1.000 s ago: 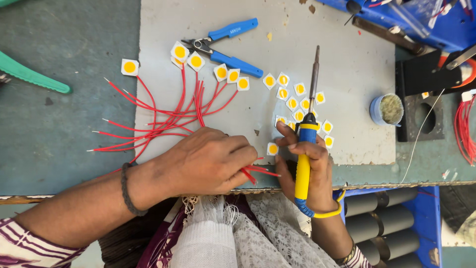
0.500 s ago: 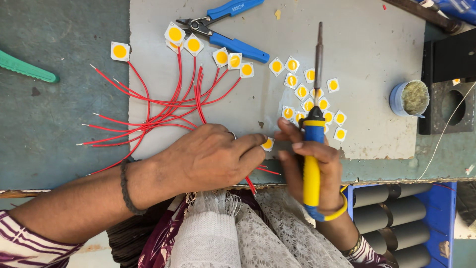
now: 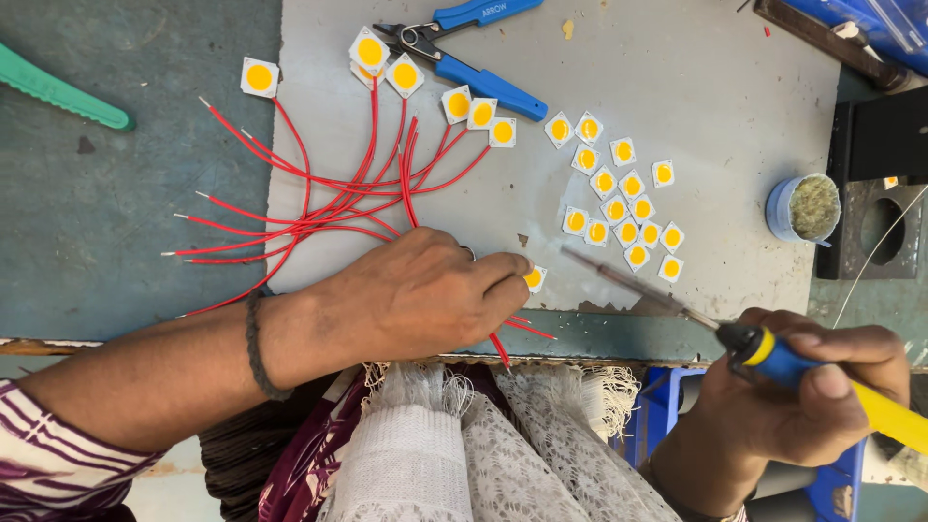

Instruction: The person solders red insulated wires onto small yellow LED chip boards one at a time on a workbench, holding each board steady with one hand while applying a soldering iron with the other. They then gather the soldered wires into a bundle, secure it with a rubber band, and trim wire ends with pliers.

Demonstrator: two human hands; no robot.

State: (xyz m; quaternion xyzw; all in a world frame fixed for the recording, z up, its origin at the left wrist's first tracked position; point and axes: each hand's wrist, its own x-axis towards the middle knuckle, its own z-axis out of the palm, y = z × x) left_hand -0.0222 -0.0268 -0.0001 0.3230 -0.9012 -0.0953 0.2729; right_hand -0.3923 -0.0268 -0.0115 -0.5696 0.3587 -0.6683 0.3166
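left hand (image 3: pixel 425 295) pinching LED chip (image 3: pixel 533 278) on grey mat (image 3: pixel 715 97), near worktop edge | right hand (image 3: pixel 788 406) gripping soldering iron (image 3: pixel 773 353), tip just beside chip | red wires (image 3: pixel 319 193) fanned left

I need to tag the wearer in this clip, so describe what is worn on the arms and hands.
The left hand is bare, with a dark band at the wrist and a striped maroon-and-white sleeve at the elbow. The right hand is bare; nothing worn shows clearly.

yellow chip (image 3: pixel 533 278) mostly under left fingertips (image 3: pixel 512 275), iron handle (image 3: pixel 894 414) cut off, wire joint perhaps hidden
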